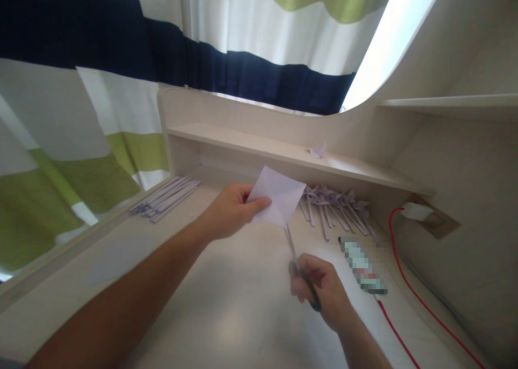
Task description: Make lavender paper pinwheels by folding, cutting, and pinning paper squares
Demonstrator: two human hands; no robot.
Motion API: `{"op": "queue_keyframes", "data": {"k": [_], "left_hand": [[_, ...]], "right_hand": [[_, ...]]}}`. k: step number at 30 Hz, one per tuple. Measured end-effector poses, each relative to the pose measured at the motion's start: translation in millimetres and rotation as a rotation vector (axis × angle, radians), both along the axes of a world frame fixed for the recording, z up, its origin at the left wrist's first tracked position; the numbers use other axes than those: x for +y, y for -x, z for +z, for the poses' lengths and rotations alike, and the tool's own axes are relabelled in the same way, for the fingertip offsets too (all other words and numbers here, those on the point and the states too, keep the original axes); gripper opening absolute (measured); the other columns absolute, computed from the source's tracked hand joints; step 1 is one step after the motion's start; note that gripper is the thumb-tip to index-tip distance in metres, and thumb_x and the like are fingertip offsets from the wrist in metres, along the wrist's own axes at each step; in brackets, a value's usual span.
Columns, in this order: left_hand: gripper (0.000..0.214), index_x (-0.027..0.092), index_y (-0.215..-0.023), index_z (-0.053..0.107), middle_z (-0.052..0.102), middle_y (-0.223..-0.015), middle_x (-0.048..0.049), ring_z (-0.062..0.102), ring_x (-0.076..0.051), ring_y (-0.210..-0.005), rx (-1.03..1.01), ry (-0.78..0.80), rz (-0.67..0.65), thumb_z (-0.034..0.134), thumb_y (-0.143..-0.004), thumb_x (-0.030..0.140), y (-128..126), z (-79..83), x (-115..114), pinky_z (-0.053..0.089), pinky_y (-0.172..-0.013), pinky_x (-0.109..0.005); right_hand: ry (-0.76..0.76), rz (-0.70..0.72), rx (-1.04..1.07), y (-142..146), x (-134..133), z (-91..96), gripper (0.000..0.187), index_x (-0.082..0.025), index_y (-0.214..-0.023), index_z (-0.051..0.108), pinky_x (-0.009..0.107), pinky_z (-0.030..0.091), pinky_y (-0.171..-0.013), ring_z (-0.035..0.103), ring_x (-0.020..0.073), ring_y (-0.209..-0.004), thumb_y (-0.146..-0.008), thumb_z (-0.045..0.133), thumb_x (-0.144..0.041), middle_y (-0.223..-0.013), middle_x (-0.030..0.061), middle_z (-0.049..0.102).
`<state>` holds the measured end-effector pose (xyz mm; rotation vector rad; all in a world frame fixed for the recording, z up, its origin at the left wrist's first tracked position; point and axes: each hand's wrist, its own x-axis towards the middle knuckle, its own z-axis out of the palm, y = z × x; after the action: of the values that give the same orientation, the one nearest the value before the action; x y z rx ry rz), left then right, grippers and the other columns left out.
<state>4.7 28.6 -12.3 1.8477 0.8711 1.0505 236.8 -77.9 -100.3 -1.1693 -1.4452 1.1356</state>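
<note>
Cutting seems the step: left hand (pixel 231 210) pinches paper (pixel 281 193) above the desk (pixel 226 309), towards its back edge; right hand (pixel 326 288) grips scissors (pixel 292 247), tips at the paper's near corner. Next snip likely needs paper steady, blades aligned.
</note>
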Motion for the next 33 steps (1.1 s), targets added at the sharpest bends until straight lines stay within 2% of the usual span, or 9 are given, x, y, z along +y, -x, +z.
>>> {"op": "queue_keyframes", "data": {"k": [8,18,23,33], "left_hand": [[0.039,0.016,-0.064,0.058,0.051,-0.053,0.0041,0.042,-0.008,-0.048,-0.019,-0.002,-0.031,0.069,-0.088,0.045,4.5,-0.3,0.9,0.027,-0.045,-0.020],[0.041,0.015,-0.064,0.061,0.052,-0.050,0.0027,0.044,-0.008,-0.046,-0.003,0.106,-0.217,0.071,-0.088,0.047,-3.1,-6.0,-2.5,0.028,-0.044,-0.020],[0.040,0.015,-0.065,0.062,0.051,-0.051,0.0028,0.043,-0.009,-0.047,0.025,0.101,-0.218,0.070,-0.088,0.047,-6.4,-5.4,-6.6,0.028,-0.044,-0.020],[0.035,0.015,-0.066,0.062,0.051,-0.052,0.0036,0.043,-0.008,-0.047,0.048,0.100,-0.197,0.068,-0.089,0.041,-8.6,-0.6,-13.2,0.027,-0.045,-0.021]], "right_hand": [[-0.015,0.023,0.094,-4.8,-1.2,-3.1,0.040,-0.017,-0.066,0.063,0.025,0.033,-0.046,0.045,0.0116,-0.048,-0.069,0.089,-0.048,-0.055,0.0005,0.060],[0.049,-0.008,0.110,2.9,-2.6,5.2,0.039,-0.017,-0.063,0.063,0.024,0.032,-0.046,0.042,0.0101,-0.044,-0.065,0.091,-0.044,-0.051,-0.0002,0.060],[0.034,-0.016,0.092,3.5,-1.9,3.0,0.030,-0.018,-0.061,0.061,0.024,0.033,-0.046,0.043,0.0099,-0.045,-0.069,0.086,-0.032,-0.051,-0.0022,0.058],[0.056,-0.014,0.129,4.1,-2.1,1.2,0.028,-0.018,-0.060,0.061,0.022,0.032,-0.045,0.043,0.0095,-0.046,-0.071,0.084,-0.029,-0.051,-0.0027,0.056]]}}
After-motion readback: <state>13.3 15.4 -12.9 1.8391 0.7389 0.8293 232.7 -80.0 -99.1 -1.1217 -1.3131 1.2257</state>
